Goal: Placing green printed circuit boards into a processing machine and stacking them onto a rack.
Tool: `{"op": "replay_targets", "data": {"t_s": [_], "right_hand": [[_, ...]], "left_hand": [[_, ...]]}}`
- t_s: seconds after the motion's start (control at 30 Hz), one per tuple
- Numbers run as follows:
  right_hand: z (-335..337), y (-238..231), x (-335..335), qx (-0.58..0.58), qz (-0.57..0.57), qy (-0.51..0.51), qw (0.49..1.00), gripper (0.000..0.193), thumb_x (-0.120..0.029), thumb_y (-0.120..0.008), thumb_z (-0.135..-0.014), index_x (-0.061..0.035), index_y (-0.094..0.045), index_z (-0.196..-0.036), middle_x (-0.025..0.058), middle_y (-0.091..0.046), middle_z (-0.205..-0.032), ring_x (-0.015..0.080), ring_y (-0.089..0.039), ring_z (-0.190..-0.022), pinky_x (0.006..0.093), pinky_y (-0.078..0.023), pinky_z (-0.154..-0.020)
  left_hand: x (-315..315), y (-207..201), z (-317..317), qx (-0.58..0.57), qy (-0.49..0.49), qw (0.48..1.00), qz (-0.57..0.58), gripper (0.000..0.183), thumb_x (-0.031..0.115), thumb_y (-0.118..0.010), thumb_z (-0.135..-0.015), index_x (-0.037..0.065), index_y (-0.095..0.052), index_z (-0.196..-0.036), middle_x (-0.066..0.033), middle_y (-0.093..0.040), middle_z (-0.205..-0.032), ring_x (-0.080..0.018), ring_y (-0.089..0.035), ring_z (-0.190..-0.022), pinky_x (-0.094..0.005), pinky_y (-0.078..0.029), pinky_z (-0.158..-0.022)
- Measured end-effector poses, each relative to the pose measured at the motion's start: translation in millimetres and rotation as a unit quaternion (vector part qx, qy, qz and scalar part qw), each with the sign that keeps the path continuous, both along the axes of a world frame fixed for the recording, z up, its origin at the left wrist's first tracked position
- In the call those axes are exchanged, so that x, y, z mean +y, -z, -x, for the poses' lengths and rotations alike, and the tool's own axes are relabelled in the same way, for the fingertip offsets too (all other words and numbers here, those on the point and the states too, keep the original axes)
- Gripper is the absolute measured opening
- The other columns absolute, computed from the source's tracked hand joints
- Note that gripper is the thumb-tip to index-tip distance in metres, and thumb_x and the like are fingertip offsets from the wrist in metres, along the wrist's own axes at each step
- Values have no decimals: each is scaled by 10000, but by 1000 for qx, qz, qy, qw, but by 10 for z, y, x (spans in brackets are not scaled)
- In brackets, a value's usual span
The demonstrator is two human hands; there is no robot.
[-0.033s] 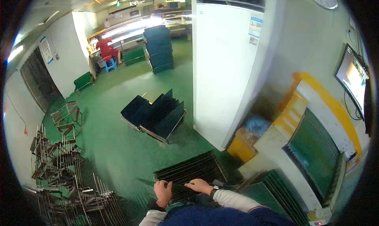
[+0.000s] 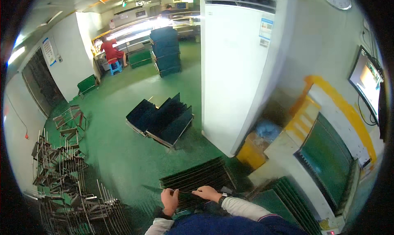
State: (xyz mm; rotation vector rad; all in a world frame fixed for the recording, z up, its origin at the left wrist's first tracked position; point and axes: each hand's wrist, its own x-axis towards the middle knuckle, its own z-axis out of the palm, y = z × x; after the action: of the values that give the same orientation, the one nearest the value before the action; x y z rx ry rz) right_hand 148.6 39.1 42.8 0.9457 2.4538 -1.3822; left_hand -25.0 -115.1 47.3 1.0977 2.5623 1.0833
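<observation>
Near the bottom centre, the left hand (image 2: 169, 201) and right hand (image 2: 207, 192) pinch the ends of a thin dark panel (image 2: 185, 192) above a rack of panels (image 2: 197, 178) on the green floor (image 2: 123, 153); it looks light, stiff, best held by edges.

Wire racks (image 2: 69, 181) crowd left; green floor (image 2: 123, 153) ahead open.

1. Bright overhead strip lights (image 2: 135, 28) at the far end, glaring white.
2. Glossy green floor (image 2: 123, 149) evenly lit, with soft shadows.
3. Heavy fisheye bending; black corners.
4. Slight blur throughout.
</observation>
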Motion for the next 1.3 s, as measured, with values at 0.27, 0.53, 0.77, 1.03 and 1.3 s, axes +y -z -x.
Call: {"op": "replay_targets", "data": {"t_s": [0.27, 0.53, 0.77, 1.03, 1.3], "right_hand": [[-17, 176, 41, 8, 8, 12, 1000, 624, -595, -501, -872, -18, -708, -986, 171, -685, -916, 322, -644, -862, 398, -482, -772], [29, 150, 55, -24, 43, 9, 999, 642, -619, -508, -857, -29, -703, -1017, 170, -684, -962, 323, -640, -913, 395, -477, -806], [11, 165, 97, -18, 54, 29, 998, 643, -635, -525, -838, -36, -711, -980, 165, -684, -952, 318, -639, -908, 390, -476, -806], [44, 344, 200, -22, 42, 14, 999, 637, -638, -546, -819, -42, -715, -967, 171, -683, -945, 321, -637, -913, 389, -475, -810], [106, 358, 269, -43, 55, 1, 998, 632, -638, -543, -818, -47, -715, -960, 165, -685, -937, 314, -639, -905, 392, -477, -805]], "left_hand": [[-41, 357, -94, -368, -84, 924, 64, 634, 551, -652, -798, -83, -655, -816, -120, -647, -725, -222, -589, -643, -368, -464, -624], [10, 878, 91, -445, -67, 891, 50, 601, 519, -630, -837, -77, -668, -906, -108, -650, -794, -174, -597, -689, -309, -464, -614], [92, 425, 42, -409, -21, 908, 84, 529, 459, -607, -879, -64, -667, -931, -99, -658, -810, -161, -582, -669, -302, -460, -604], [129, 214, 31, -413, -22, 903, 116, 518, 452, -613, -878, -61, -669, -929, -86, -659, -787, -153, -577, -672, -294, -451, -610], [127, 679, 64, -432, -19, 901, 10, 533, 462, -609, -880, -67, -672, -904, -95, -654, -783, -162, -575, -675, -321, -459, -628]]}}
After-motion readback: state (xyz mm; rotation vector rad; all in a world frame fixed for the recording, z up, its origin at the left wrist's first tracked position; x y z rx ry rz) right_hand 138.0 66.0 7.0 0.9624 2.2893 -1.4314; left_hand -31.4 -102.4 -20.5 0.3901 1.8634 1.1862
